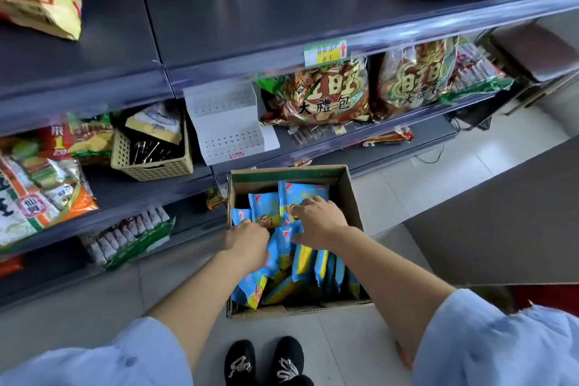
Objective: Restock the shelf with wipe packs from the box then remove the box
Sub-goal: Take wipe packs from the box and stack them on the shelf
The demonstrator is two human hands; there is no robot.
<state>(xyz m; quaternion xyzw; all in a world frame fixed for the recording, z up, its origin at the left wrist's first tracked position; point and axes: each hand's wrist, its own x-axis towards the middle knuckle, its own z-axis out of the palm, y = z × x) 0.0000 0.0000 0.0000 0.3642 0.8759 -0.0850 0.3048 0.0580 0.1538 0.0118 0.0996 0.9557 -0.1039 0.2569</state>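
Directly beneath my hands, the wipe packs [300, 263] sat in the box [352, 197] on the floor, at the foot of the shelf [313, 25]. The near packs stood on edge, long axes running near to far. My left hand [247, 241] was at the box's left wall, fingers curled round a pack. My right hand [316, 221], slightly farther in, lay half spread on an upright pack; I could not tell whether it gripped. The white stand [225, 125] was far-left, above.
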